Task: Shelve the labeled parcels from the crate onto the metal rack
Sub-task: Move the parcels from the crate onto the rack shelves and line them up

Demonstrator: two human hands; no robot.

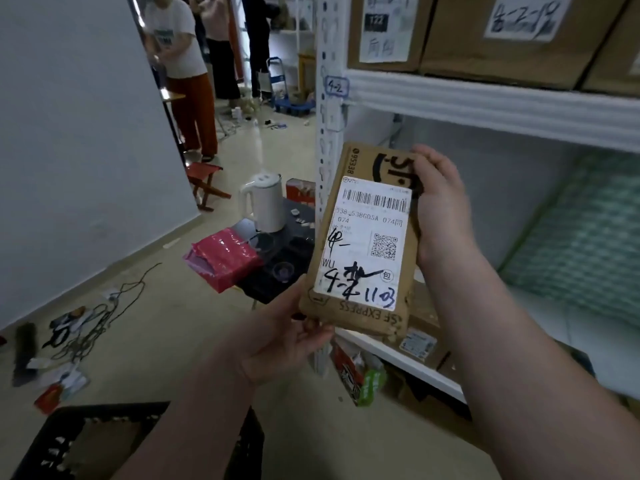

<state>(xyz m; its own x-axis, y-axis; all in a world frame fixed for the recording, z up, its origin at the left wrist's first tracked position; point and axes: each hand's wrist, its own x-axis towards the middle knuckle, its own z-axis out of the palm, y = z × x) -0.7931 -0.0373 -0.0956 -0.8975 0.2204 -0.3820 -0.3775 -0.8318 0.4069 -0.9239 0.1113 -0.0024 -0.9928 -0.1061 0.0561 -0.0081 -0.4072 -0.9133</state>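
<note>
White rack (485, 105) right: boxes (502, 32) on top shelf, box (420, 341) on lower shelf. Floor (156, 306): cables (90, 327) left, crate (52, 441) near, stool (204, 183) far.

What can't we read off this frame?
Head view only:
- Parcel: fine label print blurred; back face turned away.
- Crate: cut by the bottom edge, partly behind the left arm; contents blurred.
- Top-shelf boxes: cut by the top edge; labels blurred.
- Lower-shelf boxes: mostly behind the parcel and the right arm.
</note>
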